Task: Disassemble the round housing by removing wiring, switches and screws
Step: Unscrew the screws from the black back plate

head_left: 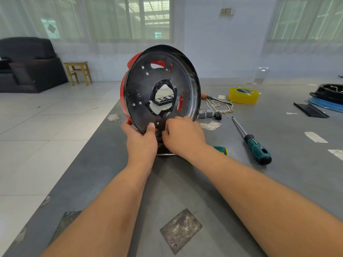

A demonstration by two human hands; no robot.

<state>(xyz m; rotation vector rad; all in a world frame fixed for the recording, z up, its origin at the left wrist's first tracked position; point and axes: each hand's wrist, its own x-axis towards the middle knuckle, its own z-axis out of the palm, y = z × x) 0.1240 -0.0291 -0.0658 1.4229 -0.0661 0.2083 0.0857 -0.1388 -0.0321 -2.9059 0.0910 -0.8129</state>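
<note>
Head view: round black metal housing with red outer shell [163, 86] stands on edge on the grey scuffed tabletop [185, 182], perforated, with a jagged central hole. Left hand [142, 140] grips its lower rim; right hand [182, 135], fingers curled, pinches at that rim.

The grey table [185, 182] carries 1 screwdriver [252, 141], a yellow tape roll [243, 95], loose wires [220, 107], 2 grey switches [205, 114] and a bit case [164, 100]. The housing [161, 89] stands on edge there.
</note>
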